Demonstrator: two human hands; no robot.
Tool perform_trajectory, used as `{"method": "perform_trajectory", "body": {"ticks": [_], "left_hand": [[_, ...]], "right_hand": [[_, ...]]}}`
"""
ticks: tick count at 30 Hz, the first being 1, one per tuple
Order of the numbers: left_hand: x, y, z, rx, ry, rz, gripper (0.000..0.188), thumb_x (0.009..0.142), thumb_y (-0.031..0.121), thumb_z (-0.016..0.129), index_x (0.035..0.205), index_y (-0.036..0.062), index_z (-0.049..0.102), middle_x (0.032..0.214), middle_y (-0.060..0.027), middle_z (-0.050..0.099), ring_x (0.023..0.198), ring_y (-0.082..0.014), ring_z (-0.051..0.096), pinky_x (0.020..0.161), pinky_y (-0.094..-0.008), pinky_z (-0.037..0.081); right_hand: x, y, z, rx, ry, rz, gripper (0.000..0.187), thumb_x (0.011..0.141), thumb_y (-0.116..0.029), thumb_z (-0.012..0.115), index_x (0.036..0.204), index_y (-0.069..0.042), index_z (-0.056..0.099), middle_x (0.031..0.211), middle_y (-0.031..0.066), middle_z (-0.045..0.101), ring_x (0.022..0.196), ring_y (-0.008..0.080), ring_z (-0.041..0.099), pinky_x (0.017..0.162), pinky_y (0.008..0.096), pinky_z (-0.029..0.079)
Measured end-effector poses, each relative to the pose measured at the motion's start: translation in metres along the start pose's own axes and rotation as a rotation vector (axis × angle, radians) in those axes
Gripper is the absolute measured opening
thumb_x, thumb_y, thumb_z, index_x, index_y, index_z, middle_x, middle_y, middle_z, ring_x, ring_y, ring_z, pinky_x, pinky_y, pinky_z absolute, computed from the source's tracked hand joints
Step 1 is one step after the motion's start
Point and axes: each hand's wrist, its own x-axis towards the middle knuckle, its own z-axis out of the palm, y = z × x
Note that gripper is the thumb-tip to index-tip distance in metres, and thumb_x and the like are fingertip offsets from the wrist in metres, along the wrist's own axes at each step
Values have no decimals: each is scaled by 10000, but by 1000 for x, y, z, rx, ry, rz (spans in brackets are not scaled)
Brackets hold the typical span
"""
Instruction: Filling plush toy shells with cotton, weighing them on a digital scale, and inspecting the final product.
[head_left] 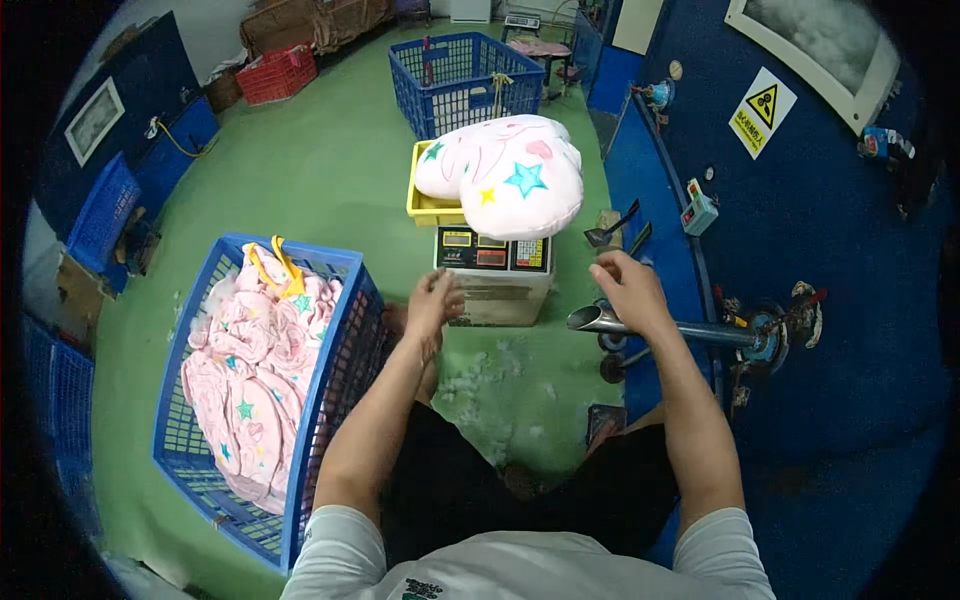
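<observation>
The fingers of my left hand (430, 310) were loosely bent and slightly spread, with nothing between them, in front of the scale (497, 285). Those of my right hand (638, 292) were curved, loosely parted and empty too, beside the slanted mouth of the metal tube (675, 328); I could not tell whether they touched it.

Just beyond my hands, the stuffed pink plush (505, 195), patterned with stars, rested on the yellow tray (436, 216) above the scale, overhanging its right side and front. The tube ran rightward from near my right hand to a blue fitting (768, 340) on the dark blue machine (840, 260).

At my left stood a large blue basket (335, 375) heaped with limp pink covers (255, 385), also star-patterned, with a yellow strap (290, 275) at its far rim. White fluff (490, 385) lay scattered on the green floor (320, 180) below my hands. Farther out, past the plush, stood another blue basket (450, 95), and a red basket (278, 77) sat well back to the left.
</observation>
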Motion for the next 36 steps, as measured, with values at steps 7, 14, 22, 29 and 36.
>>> {"method": "perform_trajectory", "body": {"ticks": [7, 14, 22, 29, 36], "left_hand": [[-71, -119, -61, 275, -100, -222, 411, 995, 237, 618, 1320, 3, 527, 936, -105, 623, 735, -160, 604, 672, -295, 525], [-68, -158, -80, 650, -186, -210, 396, 961, 211, 650, 1283, -4, 569, 878, -103, 625, 711, -164, 589, 632, -292, 480], [-65, -145, -70, 544, -180, -187, 381, 952, 215, 652, 1260, 0, 590, 883, -89, 636, 718, -159, 584, 624, -282, 474], [-69, -134, -72, 431, -123, -238, 390, 974, 222, 633, 1286, -6, 574, 930, -102, 650, 791, -167, 619, 693, -291, 503], [-90, -15, -85, 553, 329, 518, 402, 944, 134, 626, 1310, -14, 550, 1109, -137, 663, 949, -223, 630, 852, -318, 512]], "right_hand": [[9, 2, 0, 132, -100, -32, 416, 986, -320, 595, 1233, 13, 632, 1107, 143, 709, 1016, 253, 670, 853, 358, 523], [40, 18, 10, 405, -15, 20, 523, 1020, -412, 549, 1343, -1, 568, 1232, 113, 664, 1112, 226, 626, 950, 359, 481], [147, -17, 6, 603, 83, 167, 663, 989, -533, 561, 1335, 32, 562, 1250, 157, 637, 1135, 245, 607, 956, 386, 493], [164, -63, 25, 723, -15, 169, 591, 961, -449, 643, 1257, 62, 602, 1125, 165, 672, 936, 220, 665, 781, 328, 552], [35, -140, 49, 719, 2, -96, 395, 986, -190, 615, 1263, 87, 571, 1127, 168, 644, 954, 220, 632, 825, 310, 532]]}}
